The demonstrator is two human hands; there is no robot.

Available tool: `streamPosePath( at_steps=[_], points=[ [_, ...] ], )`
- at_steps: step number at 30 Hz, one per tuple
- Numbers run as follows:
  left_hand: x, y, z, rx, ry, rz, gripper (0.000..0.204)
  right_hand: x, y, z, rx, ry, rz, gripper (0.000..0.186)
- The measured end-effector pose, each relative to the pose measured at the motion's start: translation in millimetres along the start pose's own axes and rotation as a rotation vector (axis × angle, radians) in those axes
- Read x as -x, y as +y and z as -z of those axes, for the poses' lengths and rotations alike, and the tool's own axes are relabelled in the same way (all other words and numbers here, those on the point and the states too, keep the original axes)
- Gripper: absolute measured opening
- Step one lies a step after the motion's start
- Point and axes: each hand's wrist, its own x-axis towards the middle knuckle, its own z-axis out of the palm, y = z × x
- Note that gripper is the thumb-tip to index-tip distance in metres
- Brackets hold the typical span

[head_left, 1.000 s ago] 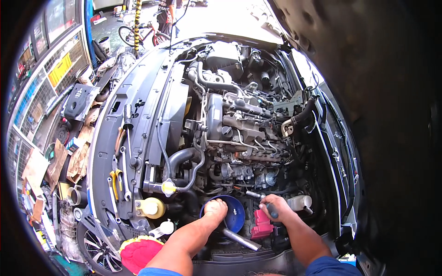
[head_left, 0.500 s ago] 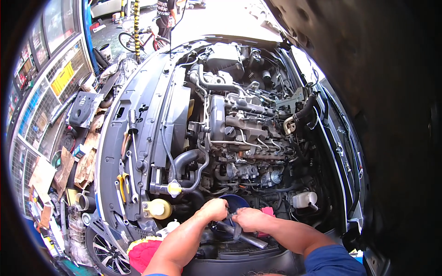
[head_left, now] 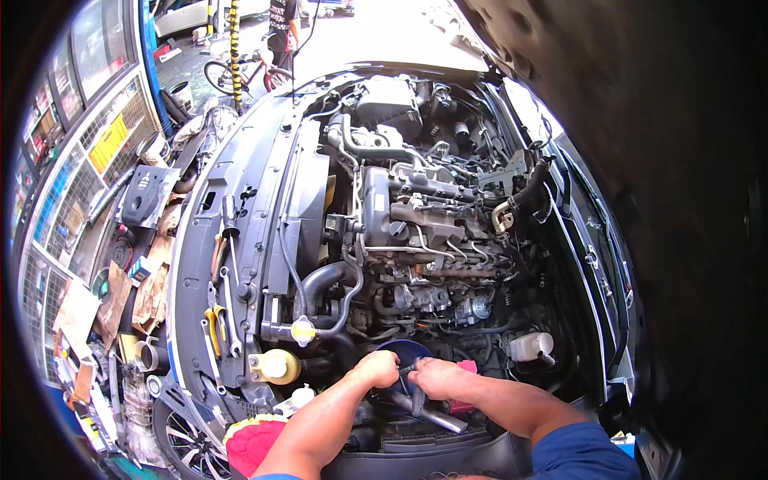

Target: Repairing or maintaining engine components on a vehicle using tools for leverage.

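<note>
My left hand [head_left: 376, 368] is closed at the rim of the blue bowl [head_left: 410, 349], on a small metal piece mostly hidden by the fingers. Close to its right, my right hand [head_left: 432, 378] grips a dark tool, with a short metal part [head_left: 407, 370] showing between the two hands. Below them a shiny metal bar [head_left: 440, 419] slants down to the right. A pink cover [head_left: 467, 366] is partly behind my right hand. A yellow-capped reservoir [head_left: 274, 367] is left of my left hand, and a red and yellow cloth [head_left: 254, 446] lies beside my left forearm.
The engine [head_left: 424, 224] fills the bay under the raised hood [head_left: 576, 96]. Wrenches and pliers [head_left: 225, 316] lie on the front panel [head_left: 196, 272]. Cardboard and parts [head_left: 120, 296] clutter the left side. A person [head_left: 283, 40] stands beyond, near a bicycle [head_left: 220, 74].
My right hand has moved left and down from beside the white reservoir to meet my left hand over the bowl. My left hand has shifted slightly right.
</note>
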Motion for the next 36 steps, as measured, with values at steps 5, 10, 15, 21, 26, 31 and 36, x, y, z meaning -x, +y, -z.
streamPosePath(
  at_steps=[5, 10, 15, 21, 26, 31, 36],
  points=[
    [2, 7, 6, 0.064, -0.033, -0.007, 0.045, 1, -1, 10, 0.002, -0.024, 0.008, 0.027],
    [1, 3, 4, 0.075, -0.02, -0.022, 0.045, -3, -4, 22, -0.022, -0.116, -0.046, 0.031],
    [-5, 1, 0, 0.087, -0.021, -0.023, 0.047, -11, -1, 8, -0.002, -0.108, -0.038, 0.029],
    [-5, 7, 7, 0.152, -0.069, -0.017, 0.047, -9, 3, 10, -0.009, -0.042, -0.025, 0.03],
    [-6, 6, 4, 0.249, -0.057, -0.014, 0.042, 5, 14, 7, -0.21, 0.202, 0.038, 0.035],
    [5, 13, 10, 0.373, -0.012, -0.02, 0.036, 13, 30, -10, -0.447, 0.41, 0.144, 0.035],
    [4, 7, 7, 0.442, 0.102, -0.136, 0.029, 15, 37, -18, -0.659, 0.555, 0.25, 0.026]
  ],
)
